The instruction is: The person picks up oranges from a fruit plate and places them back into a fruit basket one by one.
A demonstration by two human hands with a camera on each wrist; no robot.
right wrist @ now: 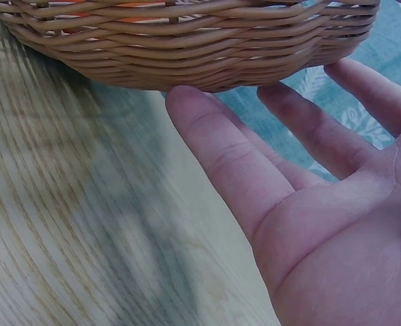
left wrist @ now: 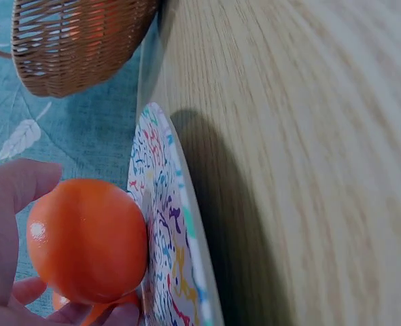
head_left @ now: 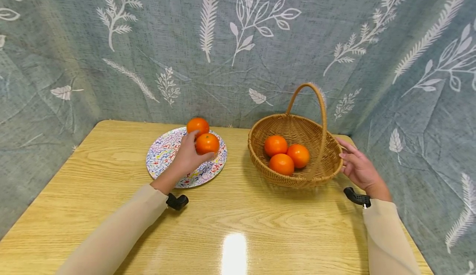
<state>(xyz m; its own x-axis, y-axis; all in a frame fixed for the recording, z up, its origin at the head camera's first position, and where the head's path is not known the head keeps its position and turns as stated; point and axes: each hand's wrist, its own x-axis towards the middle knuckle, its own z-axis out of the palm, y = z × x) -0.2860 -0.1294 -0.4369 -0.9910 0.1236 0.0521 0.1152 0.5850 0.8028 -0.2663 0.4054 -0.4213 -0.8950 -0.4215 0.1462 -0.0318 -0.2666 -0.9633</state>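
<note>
My left hand [head_left: 189, 155] holds an orange [head_left: 207, 144] over the patterned plate [head_left: 158, 159], thumb on one side and fingers on the other. In the left wrist view this orange [left wrist: 88, 241] sits right at the plate's surface. Behind it on the plate is a second orange [head_left: 197, 125], partly hidden by the held one. At the right, my right hand [head_left: 358, 165] reaches to the side of a wicker basket [head_left: 260, 169]. In the right wrist view its extended fingers [right wrist: 217, 146] meet the basket's woven wall [right wrist: 207, 58]. Three oranges [head_left: 282, 164] lie inside the basket.
A tall arched handle [head_left: 322, 114] rises over the basket. Plate and basket stand toward the back of the wooden table [head_left: 208, 221], with a gap between them. Grey-green leaf-patterned cloth [head_left: 223, 85] hangs behind the table and along both sides.
</note>
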